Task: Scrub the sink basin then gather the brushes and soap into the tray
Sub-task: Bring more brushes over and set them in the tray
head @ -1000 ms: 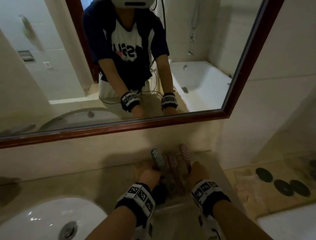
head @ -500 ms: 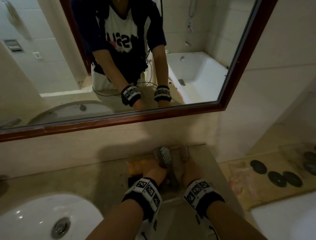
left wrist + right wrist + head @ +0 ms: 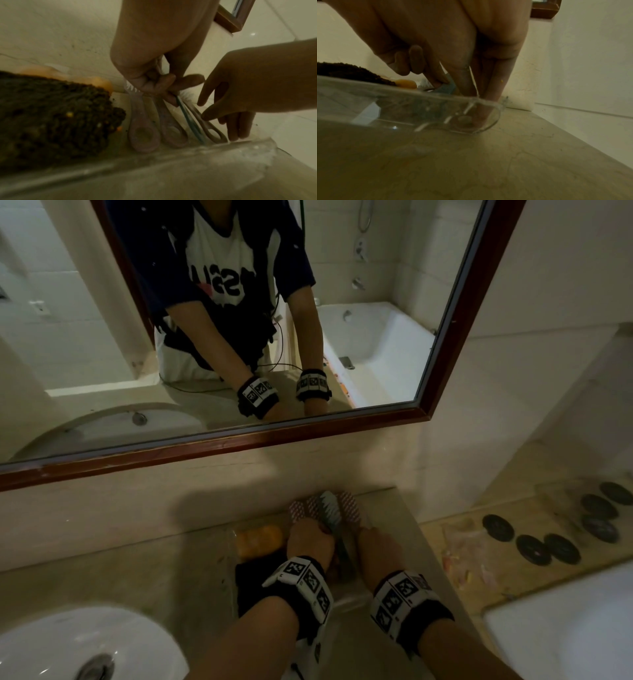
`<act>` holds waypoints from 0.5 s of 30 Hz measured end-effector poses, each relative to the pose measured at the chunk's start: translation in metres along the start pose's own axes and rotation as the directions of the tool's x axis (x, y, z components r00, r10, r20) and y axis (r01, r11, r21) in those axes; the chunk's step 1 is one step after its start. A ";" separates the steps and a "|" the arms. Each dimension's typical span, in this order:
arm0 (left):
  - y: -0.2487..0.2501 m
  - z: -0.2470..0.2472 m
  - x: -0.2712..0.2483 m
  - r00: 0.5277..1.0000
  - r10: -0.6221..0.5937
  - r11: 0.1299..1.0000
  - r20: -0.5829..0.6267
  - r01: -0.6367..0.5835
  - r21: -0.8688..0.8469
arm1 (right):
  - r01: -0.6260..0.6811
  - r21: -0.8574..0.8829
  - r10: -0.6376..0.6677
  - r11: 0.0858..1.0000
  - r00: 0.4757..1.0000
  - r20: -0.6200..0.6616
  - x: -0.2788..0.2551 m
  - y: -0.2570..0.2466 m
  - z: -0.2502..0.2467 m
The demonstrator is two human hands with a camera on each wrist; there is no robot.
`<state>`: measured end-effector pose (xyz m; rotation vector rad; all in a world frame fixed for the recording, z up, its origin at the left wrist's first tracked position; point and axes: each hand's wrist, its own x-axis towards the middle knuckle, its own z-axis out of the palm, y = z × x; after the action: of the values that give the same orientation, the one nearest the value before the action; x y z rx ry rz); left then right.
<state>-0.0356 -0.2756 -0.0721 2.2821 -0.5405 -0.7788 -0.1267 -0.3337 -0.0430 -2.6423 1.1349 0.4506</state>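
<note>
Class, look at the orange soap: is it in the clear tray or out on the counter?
In. The orange soap lies inside the clear tray, at its far-left end, beside the dark scrub pad.

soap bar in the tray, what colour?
Orange. The soap bar lies at the clear tray's far left, clearest in the head view.

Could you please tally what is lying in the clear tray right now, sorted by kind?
Brushes with pink handles: 3
Brush with a teal handle: 1
Orange soap: 1
Dark scrubbing pad: 1
Total: 6
</note>
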 end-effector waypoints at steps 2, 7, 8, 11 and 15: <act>-0.001 0.003 0.001 1.000 -0.007 1.000 -0.023 0.007 0.001 | 0.013 -0.020 -0.013 1.000 1.000 0.006 0.002 0.001 0.003; -0.003 0.009 0.006 0.998 -0.027 0.999 -0.052 0.030 0.044 | 0.021 -0.021 -0.021 1.000 1.000 0.022 0.007 0.002 0.008; -0.002 0.011 0.007 0.998 -0.026 0.997 -0.061 0.030 0.067 | 0.021 -0.008 -0.021 1.000 0.999 0.031 0.008 0.002 0.009; 0.000 0.015 0.007 0.997 -0.024 0.974 -0.070 0.039 0.224 | 0.009 0.027 -0.010 1.000 0.999 0.049 0.010 0.001 0.009; 0.001 0.015 0.008 0.995 0.042 0.943 -0.094 -0.009 0.333 | -0.013 0.078 0.011 0.997 1.000 0.021 0.009 0.001 0.007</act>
<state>-0.0400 -0.2876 -0.0838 2.6015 -0.6974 -0.5903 -0.1224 -0.3379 -0.0533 -2.5589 1.1387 0.4260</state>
